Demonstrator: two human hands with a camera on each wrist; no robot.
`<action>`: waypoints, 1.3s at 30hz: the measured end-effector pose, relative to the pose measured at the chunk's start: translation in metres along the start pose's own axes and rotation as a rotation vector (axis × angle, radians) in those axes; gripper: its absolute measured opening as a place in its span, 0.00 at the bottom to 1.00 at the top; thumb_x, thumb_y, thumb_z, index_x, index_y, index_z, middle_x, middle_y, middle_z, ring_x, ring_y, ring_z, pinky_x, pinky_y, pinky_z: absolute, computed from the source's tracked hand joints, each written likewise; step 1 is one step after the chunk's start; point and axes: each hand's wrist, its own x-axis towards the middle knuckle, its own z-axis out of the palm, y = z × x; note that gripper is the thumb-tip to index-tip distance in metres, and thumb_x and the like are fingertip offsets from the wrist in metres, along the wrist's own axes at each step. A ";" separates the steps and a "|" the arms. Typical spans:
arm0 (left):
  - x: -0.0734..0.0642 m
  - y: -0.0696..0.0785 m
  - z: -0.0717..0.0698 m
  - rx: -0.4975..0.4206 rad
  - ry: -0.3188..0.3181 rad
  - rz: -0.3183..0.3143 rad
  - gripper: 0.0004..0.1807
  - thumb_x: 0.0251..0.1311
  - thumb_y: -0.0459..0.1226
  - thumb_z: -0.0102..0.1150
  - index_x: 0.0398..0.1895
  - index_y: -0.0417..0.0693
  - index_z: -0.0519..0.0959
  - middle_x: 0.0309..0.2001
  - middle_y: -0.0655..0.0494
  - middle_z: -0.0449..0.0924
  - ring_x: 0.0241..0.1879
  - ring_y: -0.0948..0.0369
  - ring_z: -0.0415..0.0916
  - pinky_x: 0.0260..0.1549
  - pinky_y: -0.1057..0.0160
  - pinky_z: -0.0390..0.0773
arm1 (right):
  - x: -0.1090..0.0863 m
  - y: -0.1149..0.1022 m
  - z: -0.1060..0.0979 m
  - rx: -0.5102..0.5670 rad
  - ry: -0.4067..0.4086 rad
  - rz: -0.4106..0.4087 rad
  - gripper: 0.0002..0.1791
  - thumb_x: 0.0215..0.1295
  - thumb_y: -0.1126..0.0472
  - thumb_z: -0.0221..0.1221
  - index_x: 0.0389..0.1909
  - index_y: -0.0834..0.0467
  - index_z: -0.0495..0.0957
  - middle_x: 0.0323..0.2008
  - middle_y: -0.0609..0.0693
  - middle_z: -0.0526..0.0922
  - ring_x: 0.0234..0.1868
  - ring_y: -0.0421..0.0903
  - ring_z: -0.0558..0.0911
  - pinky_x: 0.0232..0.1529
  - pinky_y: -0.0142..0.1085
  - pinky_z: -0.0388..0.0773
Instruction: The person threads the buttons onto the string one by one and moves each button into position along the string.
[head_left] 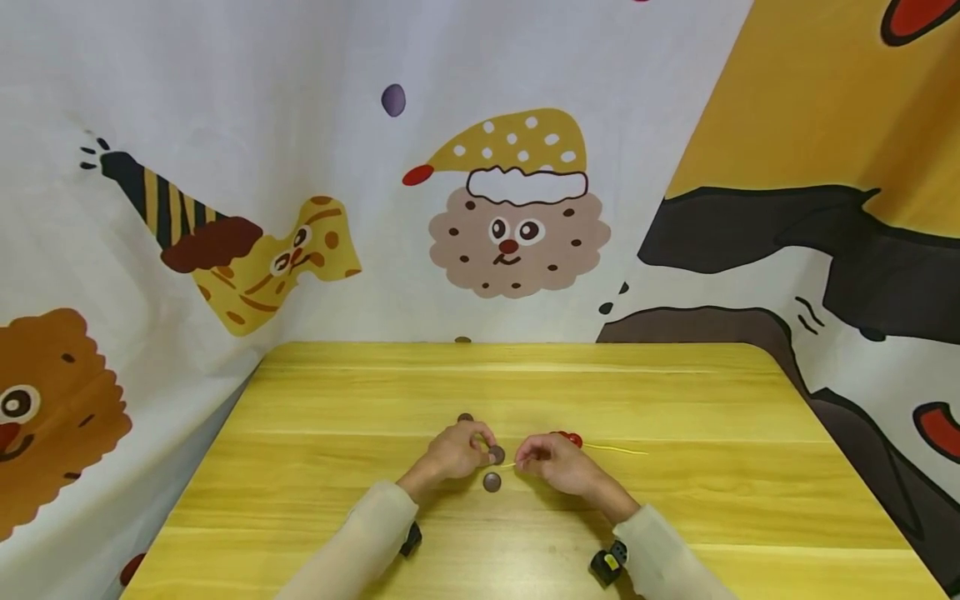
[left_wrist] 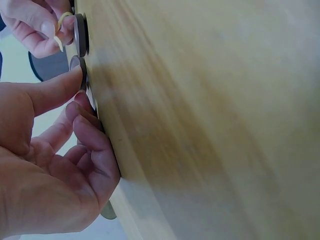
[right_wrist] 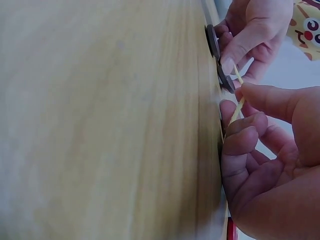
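Note:
Near the middle of the table, my left hand (head_left: 455,451) pinches a round brown disc (head_left: 497,454) between thumb and fingers. Facing it, my right hand (head_left: 561,465) pinches a yellow string (right_wrist: 238,108) close to its end, which points toward that disc. A second brown disc (head_left: 492,482) lies flat just in front of the held one. Behind my left hand is a third disc (head_left: 465,417), partly hidden. Shiny red pieces (head_left: 573,439) sit beyond my right hand, and more string (head_left: 617,449) trails right from them. Whether the string enters the held disc cannot be told.
The wooden table (head_left: 337,392) reaches back to a hanging cloth (head_left: 315,75) printed with cartoon food. A dark device (head_left: 606,567) is strapped at my right wrist, with another (head_left: 411,540) at the left.

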 end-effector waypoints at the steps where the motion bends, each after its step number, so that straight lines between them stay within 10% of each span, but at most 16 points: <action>1: 0.000 0.000 0.000 -0.001 0.001 -0.001 0.06 0.59 0.36 0.67 0.38 0.52 0.82 0.25 0.57 0.72 0.21 0.61 0.66 0.20 0.65 0.63 | 0.000 -0.001 0.000 0.004 -0.001 -0.001 0.05 0.68 0.71 0.57 0.38 0.67 0.81 0.37 0.61 0.83 0.36 0.45 0.75 0.38 0.31 0.71; 39: -0.002 0.003 -0.001 -0.043 0.010 -0.002 0.03 0.58 0.36 0.69 0.30 0.49 0.83 0.24 0.57 0.71 0.23 0.61 0.65 0.21 0.65 0.65 | -0.014 -0.032 -0.001 0.048 0.038 -0.001 0.05 0.67 0.73 0.56 0.37 0.70 0.80 0.36 0.65 0.82 0.36 0.49 0.75 0.36 0.31 0.70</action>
